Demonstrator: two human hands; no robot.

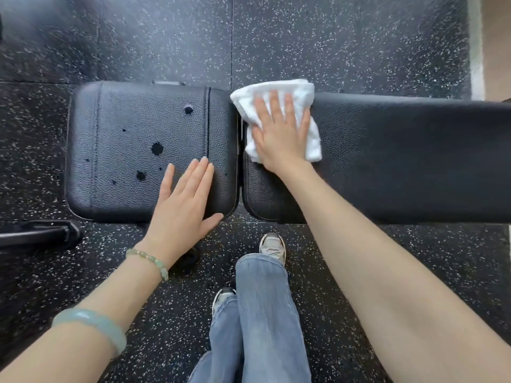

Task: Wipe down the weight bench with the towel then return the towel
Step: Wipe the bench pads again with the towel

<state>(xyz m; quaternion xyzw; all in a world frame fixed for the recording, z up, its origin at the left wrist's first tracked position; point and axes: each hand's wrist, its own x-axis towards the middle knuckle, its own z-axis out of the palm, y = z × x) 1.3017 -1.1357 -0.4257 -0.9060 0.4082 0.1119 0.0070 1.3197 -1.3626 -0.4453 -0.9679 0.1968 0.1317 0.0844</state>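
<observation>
A black padded weight bench lies across the view in two parts: a worn seat pad with several holes on the left and a long back pad on the right. A folded white towel sits on the left end of the back pad, by the gap between the pads. My right hand presses flat on the towel with straight fingers. My left hand rests flat on the seat pad's near right corner, fingers straight and holding nothing.
Black speckled rubber flooring surrounds the bench. A black bench foot bar lies on the floor at the lower left. My legs in blue jeans and pale sneakers stand just in front of the bench.
</observation>
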